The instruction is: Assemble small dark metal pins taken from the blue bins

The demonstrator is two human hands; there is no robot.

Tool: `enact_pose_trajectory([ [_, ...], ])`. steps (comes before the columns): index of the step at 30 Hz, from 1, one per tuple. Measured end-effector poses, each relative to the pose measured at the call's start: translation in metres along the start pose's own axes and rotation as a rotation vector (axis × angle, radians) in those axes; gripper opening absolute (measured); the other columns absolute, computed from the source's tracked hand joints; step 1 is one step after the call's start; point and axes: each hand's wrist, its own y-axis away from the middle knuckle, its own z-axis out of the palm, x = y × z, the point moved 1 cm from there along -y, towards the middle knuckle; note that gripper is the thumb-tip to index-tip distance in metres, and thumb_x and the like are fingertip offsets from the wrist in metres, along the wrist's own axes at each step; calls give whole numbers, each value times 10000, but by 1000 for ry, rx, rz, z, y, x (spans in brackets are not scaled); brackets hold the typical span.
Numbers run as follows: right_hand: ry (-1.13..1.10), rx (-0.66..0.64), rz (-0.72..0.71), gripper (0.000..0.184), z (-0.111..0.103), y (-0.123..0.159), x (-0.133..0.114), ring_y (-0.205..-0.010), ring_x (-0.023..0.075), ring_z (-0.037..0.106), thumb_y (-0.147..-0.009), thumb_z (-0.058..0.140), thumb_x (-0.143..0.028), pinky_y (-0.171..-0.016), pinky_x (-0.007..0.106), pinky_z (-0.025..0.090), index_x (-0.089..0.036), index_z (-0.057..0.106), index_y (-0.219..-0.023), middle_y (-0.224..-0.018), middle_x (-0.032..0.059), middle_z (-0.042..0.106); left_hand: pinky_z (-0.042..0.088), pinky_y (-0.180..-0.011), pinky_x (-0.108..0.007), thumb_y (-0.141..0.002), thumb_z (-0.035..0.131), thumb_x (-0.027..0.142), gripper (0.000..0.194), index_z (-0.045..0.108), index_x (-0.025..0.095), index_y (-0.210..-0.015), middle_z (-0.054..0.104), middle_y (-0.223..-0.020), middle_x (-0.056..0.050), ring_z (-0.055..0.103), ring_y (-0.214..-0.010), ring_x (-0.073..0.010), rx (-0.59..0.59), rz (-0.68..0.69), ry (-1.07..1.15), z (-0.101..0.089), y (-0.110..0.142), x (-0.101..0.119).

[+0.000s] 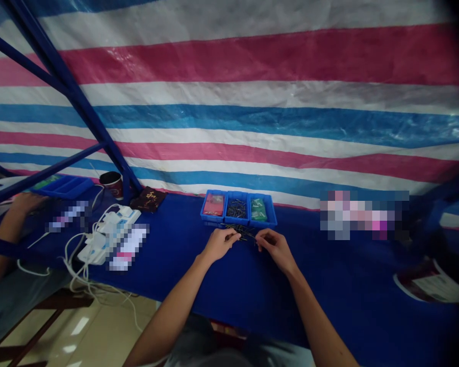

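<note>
My left hand (221, 243) is at the left side of a loose pile of thin dark metal pieces (243, 230), like screws or nails. Thumb and forefinger are pinched together; what they hold is too small to make out. Across the pile, my right hand (272, 245) is also closed in a pinch, with a thin dark sliver by its fingertips that I cannot name. Just behind the pile stand three joined blue bins: the left bin (202, 214) has a red packet (213, 205), the middle one (237, 220) similar dark pieces, the right one (274, 216) a green packet (258, 209).
Left on the blue table (168, 244) lie a white power strip (118, 232) with cables and a dark packet (150, 199). A cup (112, 186) stands behind a blue metal frame (82, 109). Another person's hand (27, 202) is far left. A container (430, 283) sits right.
</note>
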Motion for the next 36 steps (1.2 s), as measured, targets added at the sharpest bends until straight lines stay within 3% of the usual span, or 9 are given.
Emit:
enact_pose_trajectory([
  [7,85,-13,-2,307,4,0,1,-587,162,601,-872,672,-499,-613,281,462,-195,631,-847,-655,5,643,386,-585,-208,-984,469,480,430,723,169,-829,612,-564,19,562,-539,-120,-3,-4,11,0,0,-1],
  [15,75,99,-5,346,-6,1,-4,-582,176,611,-850,679,-539,-615,313,504,-197,625,-846,-673,25,647,386,-581,-207,-989,466,482,440,724,162,-830,606,-557,16,555,-533,-119,-4,-4,22,-1,-1,1],
  [21,62,105,14,328,-7,0,-6,-545,147,562,-833,705,-514,-551,281,464,-192,638,-837,-669,12,624,386,-588,-206,-990,467,469,428,722,163,-835,609,-561,15,559,-540,-121,-7,-10,24,0,0,1],
  [26,115,72,-10,299,2,2,-5,-577,156,566,-839,699,-494,-570,281,465,-198,658,-833,-668,7,621,384,-595,-201,-986,490,456,360,714,180,-933,610,-570,29,550,-543,-115,15,9,36,0,0,1],
  [30,246,34,-78,273,12,-1,-13,-702,199,624,-850,685,-476,-680,318,508,-203,694,-854,-784,46,694,384,-586,-202,-985,492,465,354,704,184,-1021,610,-579,32,551,-539,-117,24,7,50,-1,0,2],
  [36,351,-4,-206,191,33,-9,-28,-781,221,652,-890,645,-406,-757,349,513,-230,721,-880,-863,54,721,375,-590,-205,-990,487,438,367,725,177,-890,605,-579,24,537,-546,-112,-20,31,33,-2,0,4],
])
